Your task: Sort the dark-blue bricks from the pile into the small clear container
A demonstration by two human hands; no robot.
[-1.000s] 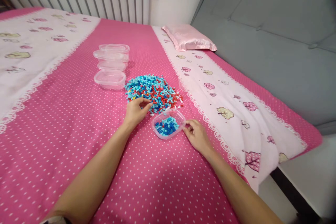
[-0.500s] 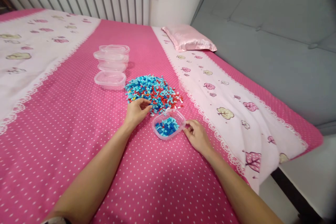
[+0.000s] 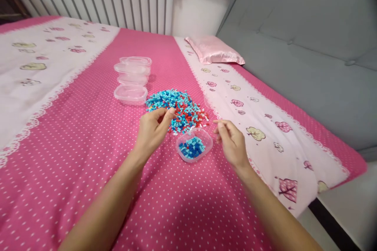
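Observation:
A loose heap of small plastic building bricks, mostly light and dark blue with red and white ones on its right side, lies on the pink dotted bedspread. My left hand is over the heap's near left edge, thumb and forefinger pinched together; whatever is between them is too small to make out. In front of the heap stands a clear plastic container with blue bricks inside. To its right, apart from the rim, my right hand has its forefinger stretched out and the other fingers loosely bent, with nothing visible in them.
Several clear plastic containers stand in a row behind and left of the heap. A pink pillow lies farther back, beside the grey padded headboard. A white radiator runs along the wall.
My right hand has let go of the container's rim and moved up and to the right. My left hand has lifted slightly from the heap's edge. The view has shifted a little.

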